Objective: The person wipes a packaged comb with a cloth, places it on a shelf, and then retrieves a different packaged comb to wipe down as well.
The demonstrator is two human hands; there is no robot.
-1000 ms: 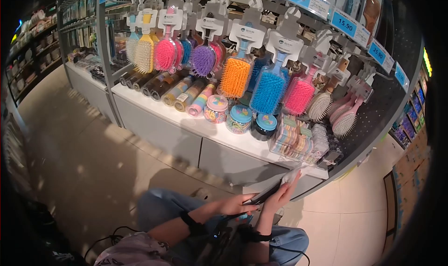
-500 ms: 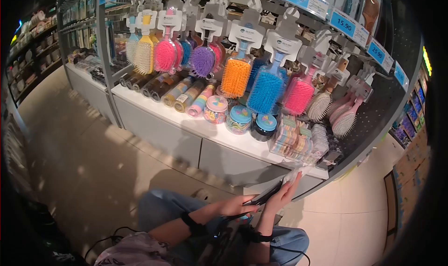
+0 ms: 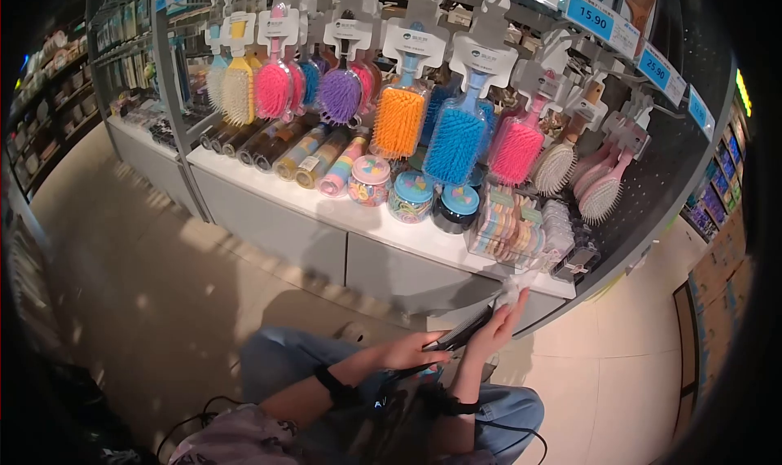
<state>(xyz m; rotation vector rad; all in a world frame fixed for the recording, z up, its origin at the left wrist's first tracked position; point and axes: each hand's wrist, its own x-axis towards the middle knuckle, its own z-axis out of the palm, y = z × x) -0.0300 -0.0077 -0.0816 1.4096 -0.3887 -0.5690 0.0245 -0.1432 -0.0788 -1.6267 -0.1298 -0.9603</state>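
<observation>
A black comb slants across the front of my lap, its teeth facing up and left. My left hand is closed on its lower end. Another dark, thin item shows just beneath that hand; I cannot make out what it is. My right hand holds the comb's upper part from the right side, fingers pointing up toward the shelf edge. At those fingertips sits a crumpled piece of clear and whitish plastic, seemingly wrapping at the comb's upper end.
Above the white shelf hang several hairbrushes, among them an orange brush and a blue brush. Jars of hair ties and a clear box of pastel bands stand on it. A grey side panel rises at right.
The view has shifted slightly, so the shelf sits a little higher and further left. Both hands keep the comb, which is turned so its teeth show more clearly.
</observation>
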